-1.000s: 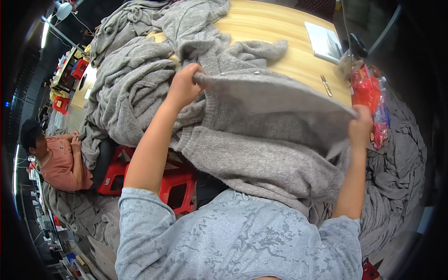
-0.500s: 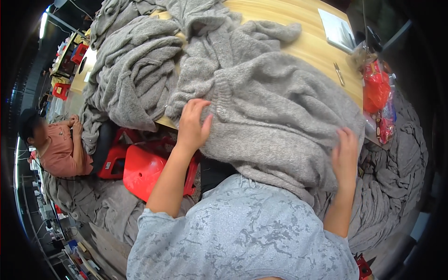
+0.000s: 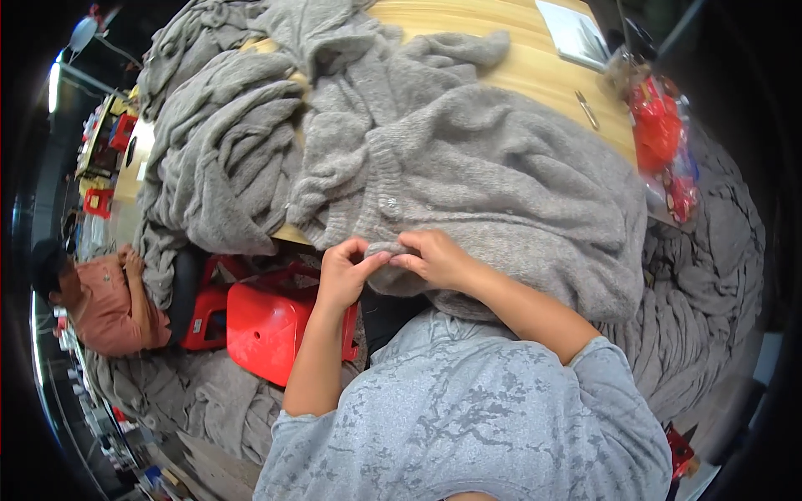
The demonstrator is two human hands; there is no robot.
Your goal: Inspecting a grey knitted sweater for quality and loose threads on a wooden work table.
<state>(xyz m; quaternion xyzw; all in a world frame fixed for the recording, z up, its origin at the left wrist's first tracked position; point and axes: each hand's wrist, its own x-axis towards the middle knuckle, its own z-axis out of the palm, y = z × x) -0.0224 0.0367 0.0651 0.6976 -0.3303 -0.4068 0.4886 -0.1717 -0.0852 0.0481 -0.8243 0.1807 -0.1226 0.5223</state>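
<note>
A grey knitted sweater lies spread over the table's near edge, its ribbed band and body hanging toward my lap. My left hand pinches the sweater's near edge between thumb and fingers. Close beside it, my right hand pinches the same edge, the two thumbs almost meeting. A small fold of the knit stands up between the hands. The fingertips under the cloth are partly hidden.
More grey knits are heaped on the left of the wooden table. Thread snips, white papers and a red plastic bag lie at right. A red stool stands left, near a seated co-worker. Knit piles lie right.
My right hand has come from the sweater's right side to the left hand. Both hands now pinch the near edge, where the left was loosely open before. The view has shifted slightly.
</note>
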